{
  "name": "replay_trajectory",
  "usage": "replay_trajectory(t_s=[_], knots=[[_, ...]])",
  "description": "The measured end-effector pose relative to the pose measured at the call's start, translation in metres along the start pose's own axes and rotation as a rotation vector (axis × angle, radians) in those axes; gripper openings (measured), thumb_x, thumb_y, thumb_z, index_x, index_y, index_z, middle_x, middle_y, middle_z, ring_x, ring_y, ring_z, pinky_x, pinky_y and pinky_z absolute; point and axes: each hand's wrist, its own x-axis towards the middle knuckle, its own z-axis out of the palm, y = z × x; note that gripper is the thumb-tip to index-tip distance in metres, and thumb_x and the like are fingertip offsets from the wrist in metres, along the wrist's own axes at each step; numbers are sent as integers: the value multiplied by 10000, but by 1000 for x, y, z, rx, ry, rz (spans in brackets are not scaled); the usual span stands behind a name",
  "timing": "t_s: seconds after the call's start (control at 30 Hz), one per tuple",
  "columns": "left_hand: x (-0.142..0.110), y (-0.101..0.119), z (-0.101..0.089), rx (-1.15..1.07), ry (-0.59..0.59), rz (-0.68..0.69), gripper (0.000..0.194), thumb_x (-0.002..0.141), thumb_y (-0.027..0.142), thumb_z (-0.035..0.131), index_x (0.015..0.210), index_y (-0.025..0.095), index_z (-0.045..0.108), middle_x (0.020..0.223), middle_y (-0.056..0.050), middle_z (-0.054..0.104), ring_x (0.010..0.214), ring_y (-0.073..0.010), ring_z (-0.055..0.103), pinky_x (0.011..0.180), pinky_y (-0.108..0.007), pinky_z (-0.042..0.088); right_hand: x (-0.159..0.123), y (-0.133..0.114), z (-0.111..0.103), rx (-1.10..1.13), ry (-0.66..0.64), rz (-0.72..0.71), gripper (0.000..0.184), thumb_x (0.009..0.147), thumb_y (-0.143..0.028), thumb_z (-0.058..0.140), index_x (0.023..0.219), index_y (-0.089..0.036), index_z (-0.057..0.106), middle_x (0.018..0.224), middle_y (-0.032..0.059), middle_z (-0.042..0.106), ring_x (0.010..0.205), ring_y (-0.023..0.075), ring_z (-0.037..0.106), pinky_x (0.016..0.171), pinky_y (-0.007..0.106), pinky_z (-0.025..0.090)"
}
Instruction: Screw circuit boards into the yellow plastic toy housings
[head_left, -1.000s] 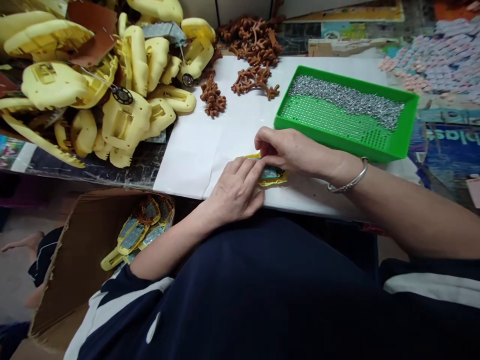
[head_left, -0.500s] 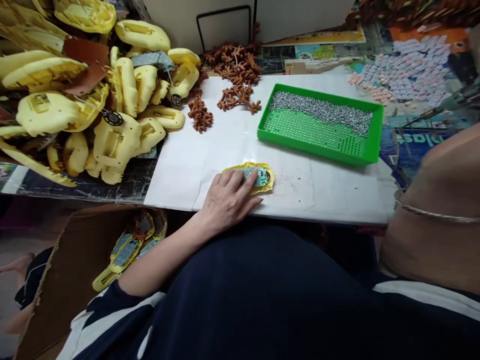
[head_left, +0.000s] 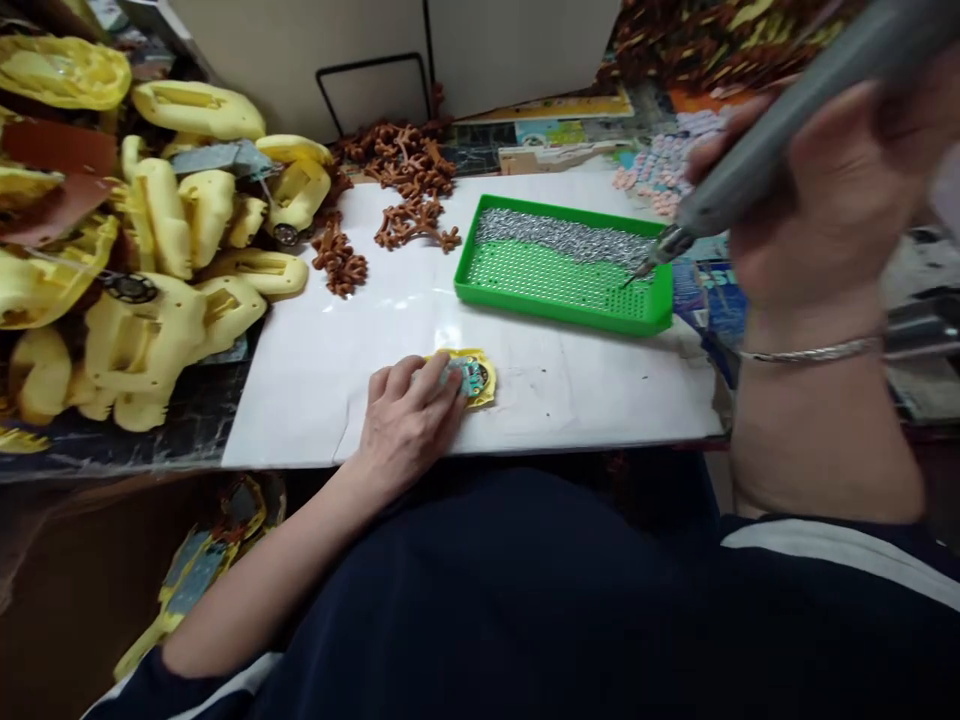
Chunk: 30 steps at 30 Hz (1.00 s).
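My left hand (head_left: pixel 409 415) is closed over a small yellow plastic shell (head_left: pixel 487 392) on the white sheet, its fingers pressing on the green circuit board (head_left: pixel 474 375) inside. The fingers hide the shell's left part. In my right hand (head_left: pixel 832 200) is a grey electric screwdriver (head_left: pixel 780 135), slanting down to the left. Its thin bit stands over the right part of a green perforated tray (head_left: pixel 566 312); I cannot tell whether it touches anything. Small silvery screws (head_left: pixel 555 232) lie in a band along the tray's far side.
Yellow plastic shells (head_left: pixel 161 215) are heaped at the left. Brown branching plastic parts (head_left: pixel 405 160) lie at the back, near a black wire stand (head_left: pixel 371 68). Small pale parts (head_left: pixel 660 170) are spread behind the tray. Below the table, a cardboard box (head_left: pixel 67 590) contains assembled shells (head_left: pixel 195 570).
The right hand has come into view with the screwdriver, whose bit now hangs over the tray. The view has shifted, so the table sits farther left. The left hand stays on the shell.
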Motion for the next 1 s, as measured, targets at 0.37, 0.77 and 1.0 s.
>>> replay_trajectory(t_s=[0.37, 0.77, 1.0], knots=[[4, -2, 1, -62, -9, 66, 172, 980, 161, 591, 1144, 168, 642, 1093, -81, 785, 981, -243, 683, 802, -364, 493, 31, 78, 47, 606, 616, -296, 561, 684, -705, 807, 1004, -311, 567, 633, -87, 505, 410, 75, 446, 383, 255, 391], [3, -2, 1, -78, -17, 67, 196, 950, 141, 629, 1145, 152, 648, 1079, -91, 785, 983, -247, 672, 805, -363, 495, 27, 110, 49, 544, 545, -198, 549, 719, -708, 783, 994, -349, 472, 629, -89, 512, 448, 123, 441, 487, 334, 390], [3, -3, 2, -67, -19, 77, 187, 949, 143, 632, 1134, 139, 651, 1090, -102, 783, 990, -252, 673, 801, -367, 497, 26, 107, 47, 660, 502, -133, 561, 677, -638, 844, 999, -362, 476, 621, -96, 506, 481, 138, 444, 529, 345, 400]])
